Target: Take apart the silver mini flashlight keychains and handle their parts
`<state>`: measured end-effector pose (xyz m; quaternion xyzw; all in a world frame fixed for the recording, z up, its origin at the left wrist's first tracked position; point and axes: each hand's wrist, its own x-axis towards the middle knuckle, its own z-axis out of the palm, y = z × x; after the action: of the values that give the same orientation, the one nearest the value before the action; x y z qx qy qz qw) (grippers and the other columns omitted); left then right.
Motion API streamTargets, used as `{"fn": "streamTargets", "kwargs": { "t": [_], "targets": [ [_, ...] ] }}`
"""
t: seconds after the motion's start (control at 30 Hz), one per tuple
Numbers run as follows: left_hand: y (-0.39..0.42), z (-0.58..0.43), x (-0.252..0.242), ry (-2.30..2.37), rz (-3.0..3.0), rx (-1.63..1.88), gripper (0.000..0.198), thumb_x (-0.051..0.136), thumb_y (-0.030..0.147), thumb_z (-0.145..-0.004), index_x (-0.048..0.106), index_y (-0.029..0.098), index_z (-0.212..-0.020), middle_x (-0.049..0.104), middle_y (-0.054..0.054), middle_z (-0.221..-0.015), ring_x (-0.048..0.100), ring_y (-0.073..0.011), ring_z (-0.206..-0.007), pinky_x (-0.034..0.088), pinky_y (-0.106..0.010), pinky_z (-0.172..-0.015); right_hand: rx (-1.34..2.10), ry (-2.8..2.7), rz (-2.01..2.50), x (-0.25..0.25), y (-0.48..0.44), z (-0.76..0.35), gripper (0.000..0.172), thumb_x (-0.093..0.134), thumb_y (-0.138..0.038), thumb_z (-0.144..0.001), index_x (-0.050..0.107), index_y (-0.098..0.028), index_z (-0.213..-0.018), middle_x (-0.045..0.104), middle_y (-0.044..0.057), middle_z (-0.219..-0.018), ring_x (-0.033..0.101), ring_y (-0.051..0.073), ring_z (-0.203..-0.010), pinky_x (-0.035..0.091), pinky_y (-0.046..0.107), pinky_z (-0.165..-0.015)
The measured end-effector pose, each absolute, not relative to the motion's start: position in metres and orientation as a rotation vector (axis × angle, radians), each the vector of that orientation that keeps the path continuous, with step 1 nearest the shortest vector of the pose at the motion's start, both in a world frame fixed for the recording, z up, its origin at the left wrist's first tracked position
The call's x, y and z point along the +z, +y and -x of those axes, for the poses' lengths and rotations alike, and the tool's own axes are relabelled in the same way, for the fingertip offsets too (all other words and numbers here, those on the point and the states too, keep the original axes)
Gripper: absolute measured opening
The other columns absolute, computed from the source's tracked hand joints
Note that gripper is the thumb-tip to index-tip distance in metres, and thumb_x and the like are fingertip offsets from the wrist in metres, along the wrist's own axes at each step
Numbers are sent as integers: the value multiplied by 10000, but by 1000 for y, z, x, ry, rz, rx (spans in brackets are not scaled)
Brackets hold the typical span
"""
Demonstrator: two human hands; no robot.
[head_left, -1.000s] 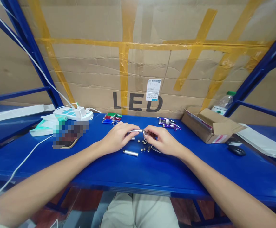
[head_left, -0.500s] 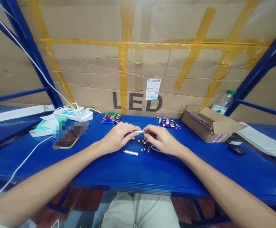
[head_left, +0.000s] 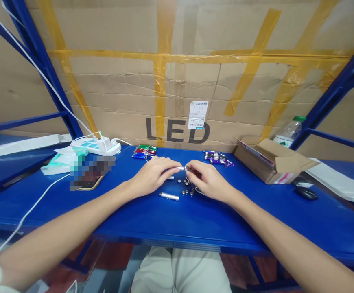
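Observation:
My left hand [head_left: 152, 176] is closed around a small silver tube [head_left: 178, 168] held level above the blue table [head_left: 177, 219]. My right hand [head_left: 206, 179] pinches a tiny part at the tube's right end; what that part is I cannot make out. Beneath the hands lie several small round button cells [head_left: 185, 187] and a second silver tube [head_left: 169, 196]. A wire clip [head_left: 199, 190] pokes out under my right hand.
Coloured mini torches lie in a row [head_left: 144, 151] at the back left and another bunch [head_left: 216, 157] at the back right. An open cardboard box [head_left: 271, 162], a bottle [head_left: 288, 131], a black mouse [head_left: 307, 193], a power strip [head_left: 94, 145] and a phone [head_left: 87, 178] stand around. A taped LED carton [head_left: 177, 81] forms the back wall.
Both hands stay at the same spot holding the silver tube between them; only the view has shifted slightly.

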<state>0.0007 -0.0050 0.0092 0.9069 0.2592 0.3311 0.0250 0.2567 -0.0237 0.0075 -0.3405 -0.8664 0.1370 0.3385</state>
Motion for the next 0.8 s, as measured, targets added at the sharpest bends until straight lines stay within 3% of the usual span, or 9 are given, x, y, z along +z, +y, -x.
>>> {"fn": "streamTargets", "kwargs": {
  "t": [0.8],
  "targets": [
    [-6,0,7,805,-2761,967,294,484,377,-1158,687,235,-1317,772,-62,-1262,706,-227,-1121,469,-377,-996,622,-2098,954,8,-27,-248,191,538,-353,-1057,605,-219,-939,614,-21,-773,544,163,-709,418,287,-677]
  ]
}}
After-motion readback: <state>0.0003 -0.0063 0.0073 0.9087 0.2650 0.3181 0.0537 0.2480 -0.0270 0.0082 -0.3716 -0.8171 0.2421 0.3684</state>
